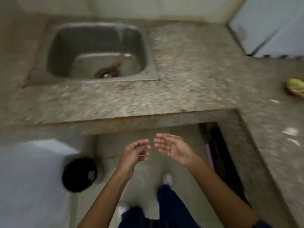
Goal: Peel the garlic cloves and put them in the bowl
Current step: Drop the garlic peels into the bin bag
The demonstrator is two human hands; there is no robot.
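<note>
Your left hand [136, 151] and right hand [171, 148] hang apart below the worktop [189, 63] edge, fingers relaxed, holding nothing. No garlic or bowl is visible. The view is blurred; reaching now risks missing the cloves or striking the worktop edge.

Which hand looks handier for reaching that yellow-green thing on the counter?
Probably the right hand: it is open, empty, and on the same side as the yellow-green thing. The left hand is farther.
</note>
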